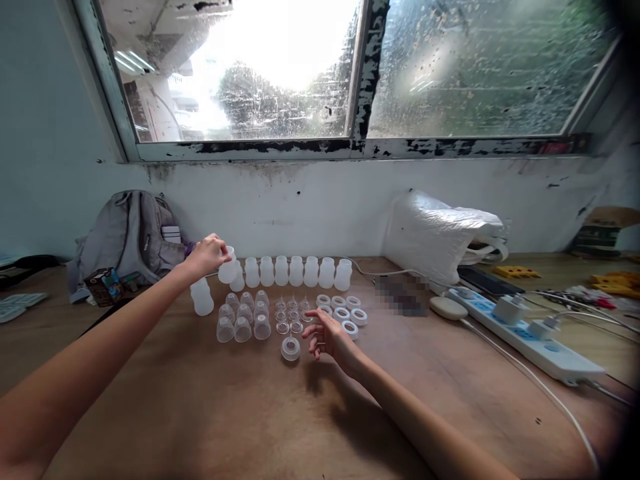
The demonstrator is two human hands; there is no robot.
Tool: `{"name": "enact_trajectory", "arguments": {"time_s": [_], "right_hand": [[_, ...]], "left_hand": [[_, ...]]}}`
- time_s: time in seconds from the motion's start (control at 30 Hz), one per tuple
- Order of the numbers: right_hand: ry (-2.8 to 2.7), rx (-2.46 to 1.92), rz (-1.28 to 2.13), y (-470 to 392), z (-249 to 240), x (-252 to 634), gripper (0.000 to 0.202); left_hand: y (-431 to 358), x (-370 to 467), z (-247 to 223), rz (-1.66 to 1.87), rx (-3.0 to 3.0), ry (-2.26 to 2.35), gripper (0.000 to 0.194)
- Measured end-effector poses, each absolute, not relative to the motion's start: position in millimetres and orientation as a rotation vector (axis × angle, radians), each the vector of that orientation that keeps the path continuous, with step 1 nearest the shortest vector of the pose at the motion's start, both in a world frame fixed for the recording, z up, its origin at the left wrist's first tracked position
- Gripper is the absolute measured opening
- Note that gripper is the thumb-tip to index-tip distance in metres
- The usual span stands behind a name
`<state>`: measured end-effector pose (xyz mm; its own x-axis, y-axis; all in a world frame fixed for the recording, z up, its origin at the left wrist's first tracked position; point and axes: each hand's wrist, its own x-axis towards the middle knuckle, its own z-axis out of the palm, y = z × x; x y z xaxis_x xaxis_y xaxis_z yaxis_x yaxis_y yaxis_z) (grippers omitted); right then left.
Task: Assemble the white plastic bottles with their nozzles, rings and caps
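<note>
My left hand (211, 255) pinches the top of a frosted baby bottle (227, 271), which overlaps a bottle behind it. Another frosted bottle (202, 297) stands just below that hand, and several more bottles (297, 271) form a row along the back. My right hand (333, 339) hovers with fingers apart and nothing in them. Beside its fingertips lies a round whitish ring piece (291, 349) with a clear centre. Clear bottle nipples (283, 327) sit in rows left of this hand, partly covered by it. White collar rings (350, 329) lie behind it, and clear dome caps (243, 329) stand further left.
A grey backpack (131, 233) and a small box (104, 287) are at the back left. On the right are a silvery-white bag (435, 233), a power strip (530, 340) with plugs and cables, a white oval device (449, 308) and a dark phone-like slab (490, 281).
</note>
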<state>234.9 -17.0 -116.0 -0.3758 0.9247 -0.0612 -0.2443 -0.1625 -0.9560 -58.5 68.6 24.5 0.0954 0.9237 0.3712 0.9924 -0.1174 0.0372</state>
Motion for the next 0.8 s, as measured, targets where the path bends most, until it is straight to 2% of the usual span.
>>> {"name": "enact_trajectory", "arguments": {"time_s": [0.3, 0.53, 0.8], "right_hand": [[-1.347, -0.997, 1.568, -16.6, -119.7, 231.1, 0.033], [-1.534, -1.029, 1.416, -11.2, -136.4, 225.9, 0.032], [-1.663, -1.043, 1.292, -10.7, -143.6, 223.0, 0.031]], "left_hand": [[102.2, -73.3, -15.4, -0.127, -2.062, -2.235, 0.015], [113.7, -76.2, -25.6, 0.147, -2.066, -2.327, 0.029], [115.4, -75.0, -24.5, 0.257, -2.060, -2.319, 0.031]]}}
